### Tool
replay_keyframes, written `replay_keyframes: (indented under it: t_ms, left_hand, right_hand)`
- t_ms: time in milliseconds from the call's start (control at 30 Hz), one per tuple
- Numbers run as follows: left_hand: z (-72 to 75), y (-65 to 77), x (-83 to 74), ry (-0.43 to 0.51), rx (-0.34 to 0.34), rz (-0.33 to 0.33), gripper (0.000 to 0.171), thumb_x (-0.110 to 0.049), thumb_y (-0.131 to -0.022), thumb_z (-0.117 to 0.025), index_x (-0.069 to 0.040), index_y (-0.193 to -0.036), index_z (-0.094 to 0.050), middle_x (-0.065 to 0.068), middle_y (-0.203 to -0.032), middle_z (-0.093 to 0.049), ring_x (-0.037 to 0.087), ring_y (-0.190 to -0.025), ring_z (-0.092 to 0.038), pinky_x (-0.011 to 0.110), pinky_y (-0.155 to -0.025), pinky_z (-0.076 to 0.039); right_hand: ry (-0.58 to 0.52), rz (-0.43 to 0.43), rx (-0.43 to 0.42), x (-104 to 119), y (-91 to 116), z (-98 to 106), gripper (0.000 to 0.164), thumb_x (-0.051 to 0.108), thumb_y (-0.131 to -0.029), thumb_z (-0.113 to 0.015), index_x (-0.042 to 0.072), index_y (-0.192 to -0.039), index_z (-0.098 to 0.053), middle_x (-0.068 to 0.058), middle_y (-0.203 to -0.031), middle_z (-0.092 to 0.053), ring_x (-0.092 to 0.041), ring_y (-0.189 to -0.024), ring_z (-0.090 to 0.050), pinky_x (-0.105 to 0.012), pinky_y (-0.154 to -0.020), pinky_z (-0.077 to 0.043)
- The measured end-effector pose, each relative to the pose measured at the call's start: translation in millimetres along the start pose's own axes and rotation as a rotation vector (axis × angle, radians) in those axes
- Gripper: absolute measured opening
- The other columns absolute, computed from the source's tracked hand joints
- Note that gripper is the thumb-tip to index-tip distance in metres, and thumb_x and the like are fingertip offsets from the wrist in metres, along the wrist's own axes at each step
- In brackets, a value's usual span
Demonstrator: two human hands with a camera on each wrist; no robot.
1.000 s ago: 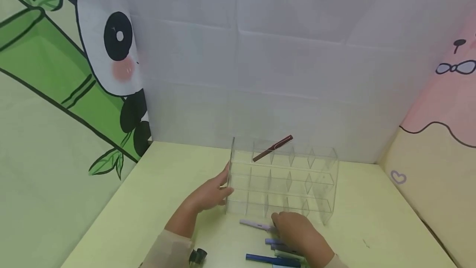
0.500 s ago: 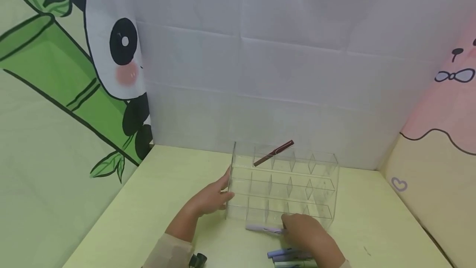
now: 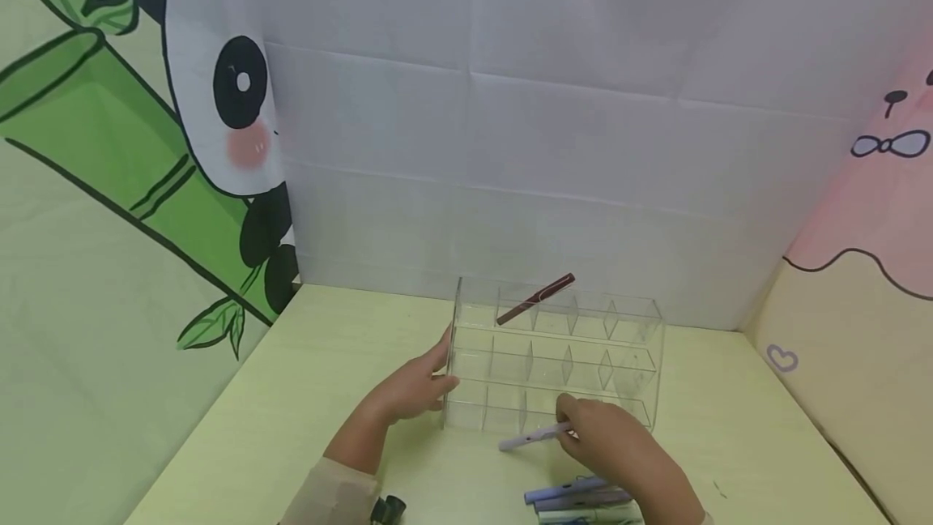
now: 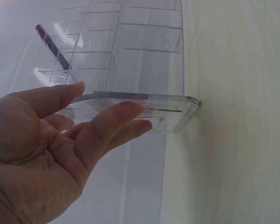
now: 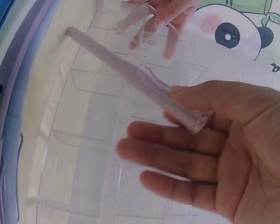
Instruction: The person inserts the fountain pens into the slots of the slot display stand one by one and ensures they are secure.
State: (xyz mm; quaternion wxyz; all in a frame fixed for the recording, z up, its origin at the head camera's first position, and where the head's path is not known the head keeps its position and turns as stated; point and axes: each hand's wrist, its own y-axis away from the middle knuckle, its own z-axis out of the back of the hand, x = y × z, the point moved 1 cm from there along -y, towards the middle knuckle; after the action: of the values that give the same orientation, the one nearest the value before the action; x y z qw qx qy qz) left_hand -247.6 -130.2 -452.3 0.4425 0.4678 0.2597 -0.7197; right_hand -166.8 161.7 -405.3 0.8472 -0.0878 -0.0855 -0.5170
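Observation:
A clear acrylic rack (image 3: 503, 353) with three tiers of small compartments stands on the table. My left hand (image 3: 415, 386) is at its left side panel; in the left wrist view the extended fingers (image 4: 116, 121) rest against that panel. My right hand (image 3: 612, 440) pinches a lavender pen (image 3: 530, 438) by one end between thumb and forefinger, raised in front of the lowest tier. In the right wrist view the pen (image 5: 116, 65) slants away from the fingertips, its other fingers extended below. A maroon pen (image 3: 535, 299) lies slantwise in the top tier.
Several pens lie side by side near the front edge, among them a periwinkle one (image 3: 557, 491) and a pale green one (image 3: 583, 515). A small black object (image 3: 388, 509) is beside the left sleeve. A white backdrop (image 3: 568, 144) hangs behind the rack.
My right hand has lifted the lavender pen from the table and tilted it, moving up and to the right. The left hand stays at the rack's side.

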Motion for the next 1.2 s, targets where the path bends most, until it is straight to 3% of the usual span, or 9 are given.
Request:
replay_keyframes:
  t_ms: [133, 267, 533, 733, 867, 1033, 1200]
  left_hand:
    - [-0.6, -1.1, 0.0, 0.005, -0.007, 0.005, 0.082, -0.022, -0.103, -0.052, -0.038, -0.157, 0.007, 0.019, -0.162, -0.015, 0.044, -0.141, -0.033, 0.048, -0.089, -0.056]
    - [-1.3, -2.3, 0.4, 0.013, -0.013, 0.005, 0.082, -0.021, -0.103, -0.053, -0.038, -0.157, 0.006, 0.02, -0.162, -0.015, 0.044, -0.141, -0.034, 0.048, -0.089, -0.056]
    - [-1.7, -2.5, 2.0, 0.011, -0.014, 0.001, 0.082, -0.022, -0.103, -0.053, -0.038, -0.157, 0.006, 0.017, -0.163, -0.013, 0.047, -0.137, -0.039, 0.049, -0.089, -0.056]
    - [-2.8, -2.7, 4.2, 0.018, -0.005, 0.003, 0.082, -0.022, -0.103, -0.053, -0.039, -0.156, 0.007, 0.018, -0.163, -0.013, 0.045, -0.141, -0.033, 0.049, -0.089, -0.055]
    - [-4.9, -3.4, 5.5, 0.018, -0.004, -0.002, 0.082, -0.019, -0.103, -0.052, -0.041, -0.156, 0.007, 0.018, -0.163, -0.014, 0.041, -0.146, -0.025, 0.048, -0.089, -0.056]
    - [-5.0, -3.7, 3.5, 0.012, -0.015, -0.003, 0.082, -0.016, -0.103, -0.051, -0.041, -0.156, 0.006, 0.018, -0.163, -0.015, 0.043, -0.144, -0.028, 0.048, -0.088, -0.056]
    - [-3.1, -4.4, 1.5, 0.022, -0.016, -0.009, 0.081, -0.018, -0.103, -0.052, -0.04, -0.156, 0.005, 0.017, -0.163, -0.013, 0.044, -0.144, -0.028, 0.048, -0.088, -0.056]
  right_hand:
    - [-0.035, 0.073, -0.062, 4.6, -3.7, -0.3, 0.007, 0.022, -0.093, -0.067, 0.02, -0.095, -0.06, 0.007, -0.09, -0.073, -0.002, -0.067, -0.06, -0.021, -0.055, -0.044]
    - [-0.13, 0.135, -0.085, 7.7, -8.3, -4.4, 0.01, 0.022, -0.097, -0.063, 0.021, -0.107, -0.062, 0.008, -0.101, -0.074, -0.01, -0.089, -0.071, -0.024, -0.067, -0.055]
    - [-0.211, 0.173, -0.094, 7.5, -15.3, -15.7, 0.021, 0.019, -0.099, -0.06, 0.02, -0.12, -0.062, 0.006, -0.109, -0.072, -0.007, -0.093, -0.069, -0.024, -0.073, -0.057]
    - [-0.408, 0.211, -0.113, 0.6, -19.7, -28.6, 0.027, 0.023, -0.101, -0.056, 0.02, -0.128, -0.058, 0.008, -0.107, -0.069, -0.004, -0.095, -0.067, -0.023, -0.079, -0.057]
    - [-0.495, 0.204, -0.179, -4.9, -19.4, -28.6, 0.024, 0.026, -0.101, -0.057, 0.023, -0.125, -0.055, 0.005, -0.104, -0.07, -0.007, -0.091, -0.069, -0.023, -0.076, -0.057]
    - [-0.531, 0.207, -0.252, -13.4, -20.7, -24.4, 0.018, 0.023, -0.1, -0.059, 0.025, -0.117, -0.058, 0.004, -0.101, -0.071, -0.009, -0.085, -0.069, -0.023, -0.071, -0.057]
    - [-0.515, 0.199, -0.192, -20.1, -23.4, -24.0, 0.013, 0.026, -0.1, -0.057, 0.02, -0.111, -0.061, 0.007, -0.102, -0.071, -0.011, -0.089, -0.07, -0.024, -0.073, -0.057]
